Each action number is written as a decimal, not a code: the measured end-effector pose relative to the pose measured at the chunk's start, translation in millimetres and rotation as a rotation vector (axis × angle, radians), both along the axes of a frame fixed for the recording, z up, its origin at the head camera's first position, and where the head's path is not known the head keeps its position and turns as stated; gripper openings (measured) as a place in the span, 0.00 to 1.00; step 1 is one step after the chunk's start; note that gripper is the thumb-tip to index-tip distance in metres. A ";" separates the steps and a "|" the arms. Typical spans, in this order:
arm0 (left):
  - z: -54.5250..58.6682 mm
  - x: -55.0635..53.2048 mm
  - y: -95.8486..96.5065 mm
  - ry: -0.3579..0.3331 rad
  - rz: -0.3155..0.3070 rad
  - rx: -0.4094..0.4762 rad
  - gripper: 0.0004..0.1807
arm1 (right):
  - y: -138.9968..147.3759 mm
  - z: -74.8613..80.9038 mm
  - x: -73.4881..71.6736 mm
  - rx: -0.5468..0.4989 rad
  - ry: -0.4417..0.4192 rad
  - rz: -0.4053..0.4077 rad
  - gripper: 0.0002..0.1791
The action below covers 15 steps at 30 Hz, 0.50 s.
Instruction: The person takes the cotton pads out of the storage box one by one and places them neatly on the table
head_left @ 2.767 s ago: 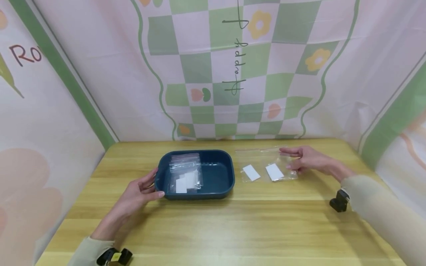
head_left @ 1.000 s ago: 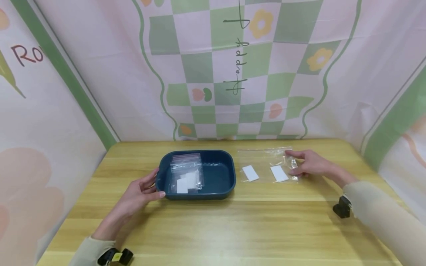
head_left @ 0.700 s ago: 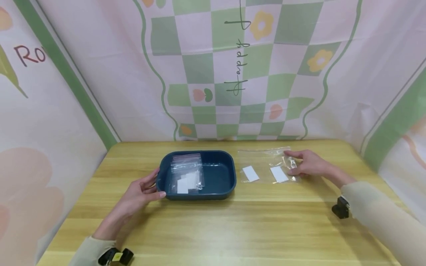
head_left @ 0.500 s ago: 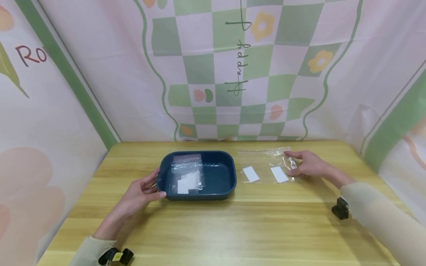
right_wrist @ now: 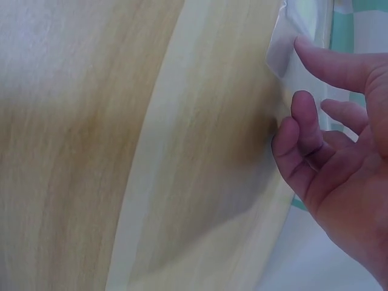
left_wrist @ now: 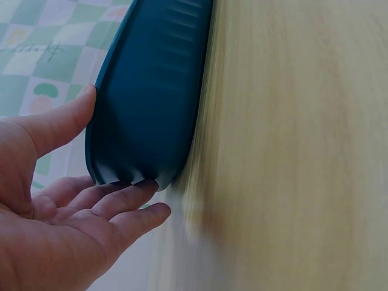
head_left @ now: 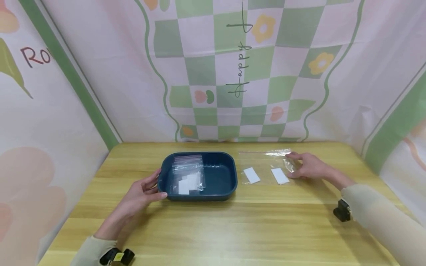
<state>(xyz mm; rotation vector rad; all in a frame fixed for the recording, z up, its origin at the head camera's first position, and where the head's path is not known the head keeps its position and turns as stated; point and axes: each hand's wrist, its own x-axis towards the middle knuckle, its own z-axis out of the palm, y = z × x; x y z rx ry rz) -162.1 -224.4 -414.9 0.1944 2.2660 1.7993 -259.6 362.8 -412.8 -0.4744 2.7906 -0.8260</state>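
Note:
In the head view, a dark blue rectangular tray (head_left: 219, 179) sits on the table with several clear zip bags (head_left: 188, 166) stacked in its left half. White labels show through their plastic. My left hand (head_left: 138, 195) holds the tray's left end, thumb at the near corner; the left wrist view shows the fingers (left_wrist: 130, 200) against its end wall. Right of the tray lie two clear zip bags (head_left: 263, 160) side by side, a white label (head_left: 252, 175) in one and another label (head_left: 280, 176) in the other. At their right edge my right hand (head_left: 309, 166) has thumb and fingers spread apart.
The wooden table (head_left: 213, 229) runs back to a green and white checked cloth (head_left: 227, 96). Printed cloth walls (head_left: 50, 129) close in both sides. A small black device (head_left: 342, 210) is on the right wrist, another (head_left: 116, 256) on the left.
The right-hand bag has slid right, away from the other bag, along with my right hand. Its right edge, crumpled between thumb and fingers before, now looks flatter. The tray and left hand stay put.

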 end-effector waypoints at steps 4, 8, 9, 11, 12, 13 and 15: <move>-0.2 0.2 0.7 -0.004 0.005 -0.008 0.49 | 3.2 2.2 1.6 0.018 0.021 0.007 0.51; -0.1 0.4 1.3 -0.003 0.006 -0.003 0.48 | 3.5 11.8 4.6 0.013 0.058 0.005 0.47; 0.1 0.4 1.4 -0.003 0.007 -0.004 0.48 | 2.5 15.2 5.2 0.008 0.059 0.000 0.44; 0.8 0.7 1.7 -0.002 0.010 -0.008 0.48 | -1.6 22.8 6.6 -0.002 0.061 -0.012 0.40; 1.2 0.8 1.8 -0.003 0.012 -0.011 0.48 | -4.4 26.8 7.1 -0.011 0.060 -0.018 0.39; 1.6 1.0 1.9 -0.004 0.014 -0.013 0.48 | -7.7 31.1 7.5 -0.020 0.059 -0.027 0.37; 2.4 1.5 2.1 -0.005 0.016 -0.019 0.48 | -17.0 40.8 9.5 -0.027 0.089 -0.025 0.33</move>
